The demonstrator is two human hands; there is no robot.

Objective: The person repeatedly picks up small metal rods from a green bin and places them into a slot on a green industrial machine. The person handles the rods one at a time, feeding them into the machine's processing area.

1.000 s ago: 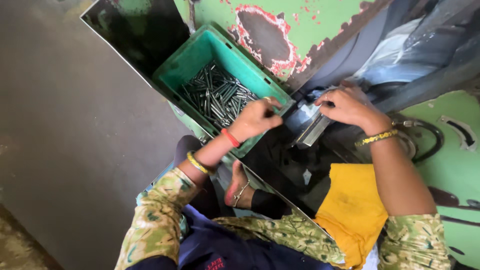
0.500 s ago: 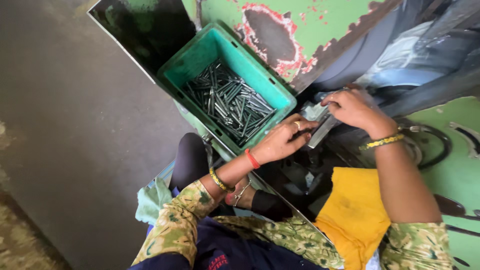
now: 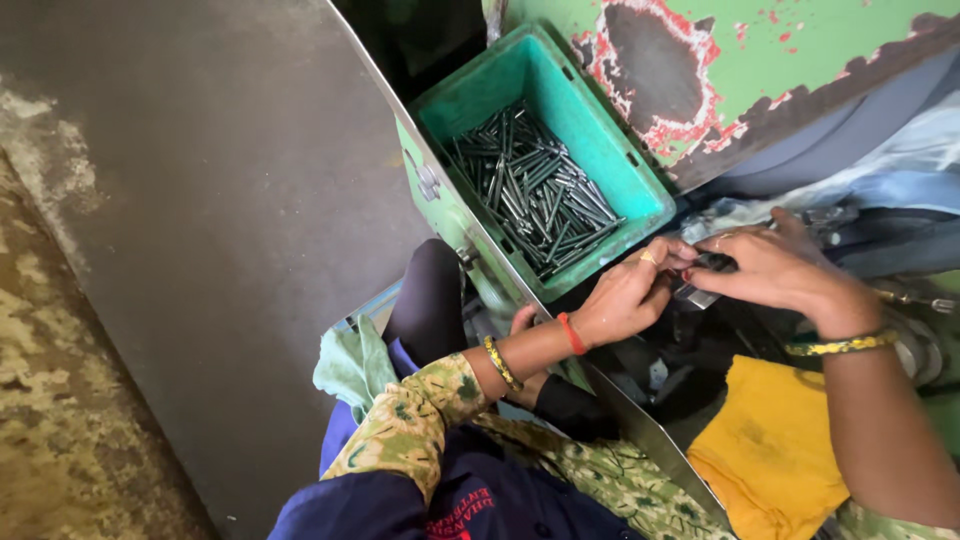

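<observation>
Holding a small dark metal part (image 3: 715,264) between both hands, I work just beside the green bin (image 3: 640,175). My left hand (image 3: 625,297) pinches one end with its fingertips. My right hand (image 3: 765,268) grips the other end. Many thin metal pins (image 3: 530,195) lie in the bin, close by. I think I am fitting the part at the machine now. Next I would need a slow, steady push, with my fingers kept tight.

Grey concrete floor (image 3: 200,200), chipped green machine wall (image 3: 800,50)
</observation>
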